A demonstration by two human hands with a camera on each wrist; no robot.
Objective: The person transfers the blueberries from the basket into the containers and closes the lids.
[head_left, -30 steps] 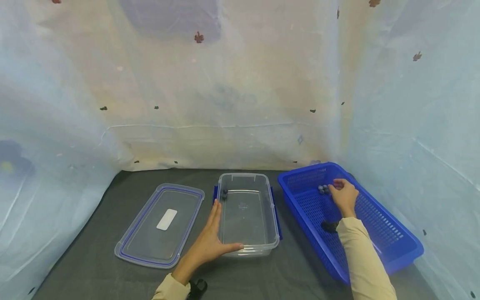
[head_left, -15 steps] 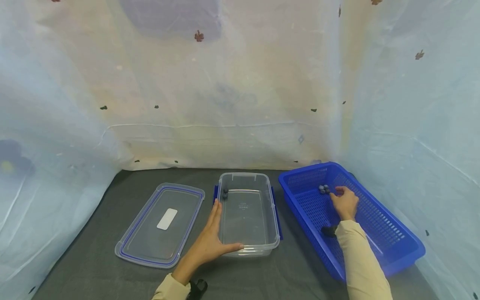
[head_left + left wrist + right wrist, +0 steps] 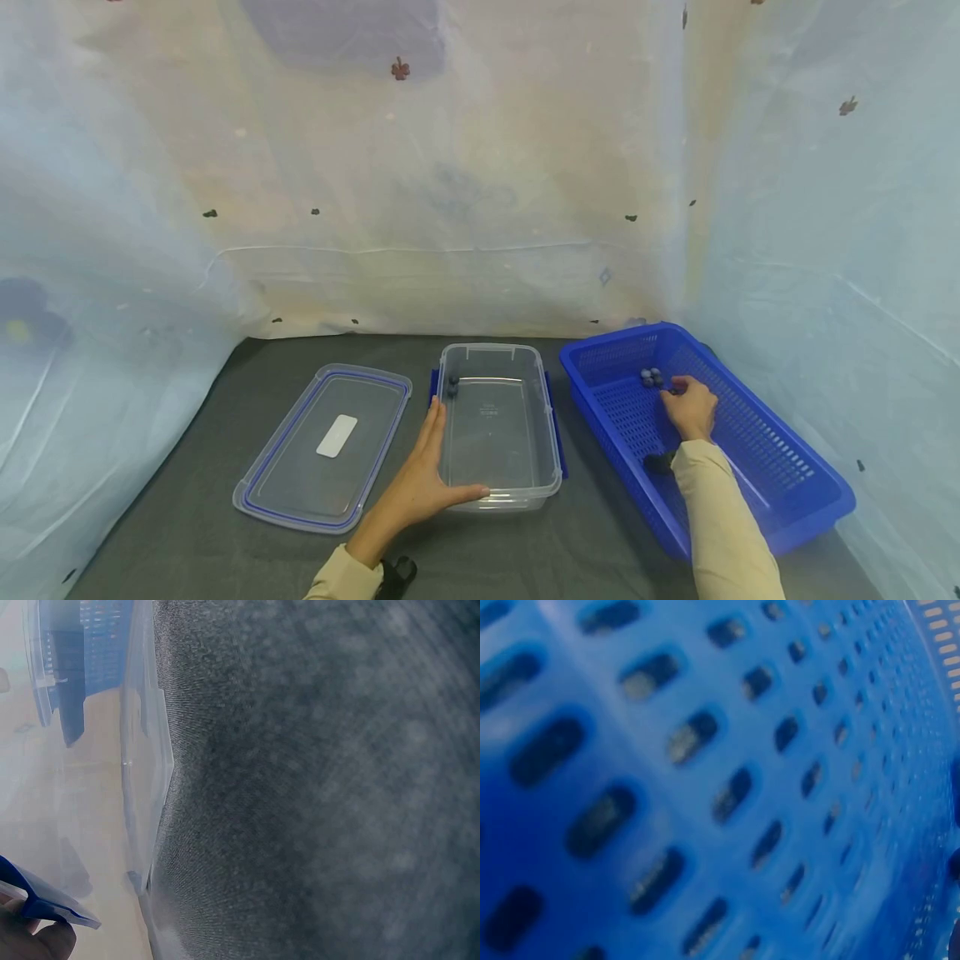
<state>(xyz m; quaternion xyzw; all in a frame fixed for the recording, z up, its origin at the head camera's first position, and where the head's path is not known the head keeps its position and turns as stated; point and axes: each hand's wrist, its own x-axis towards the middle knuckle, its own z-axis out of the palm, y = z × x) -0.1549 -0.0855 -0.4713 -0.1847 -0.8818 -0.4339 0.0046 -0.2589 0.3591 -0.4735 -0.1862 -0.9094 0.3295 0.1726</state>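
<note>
In the head view my left hand [image 3: 422,479] touches the clear plastic container [image 3: 501,442], its straight fingers along the left side and thumb at the front corner. A few dark blueberries [image 3: 453,386] sit inside, near its left wall. My right hand [image 3: 690,408] is inside the blue basket [image 3: 795,521], thumb and forefinger brought together around a small dark thing, apparently a blueberry, mostly hidden. Several blueberries [image 3: 651,377] lie on the basket floor just beyond those fingertips. The left wrist view catches fingertips [image 3: 56,939] beside a blue latch [image 3: 37,896].
The clear lid [image 3: 300,479], with a blue seal and white label, lies flat left of the container. Blue side latches [image 3: 557,437] hang from the container. Dark cloth [image 3: 187,517] covers the table, and a pale patterned sheet [image 3: 480,167] encloses the back and sides.
My right hand has drawn slightly back from the blueberry cluster and lowered in the basket, thumb and forefinger closer together. My left hand stays on the container. The head view has shifted slightly.
</note>
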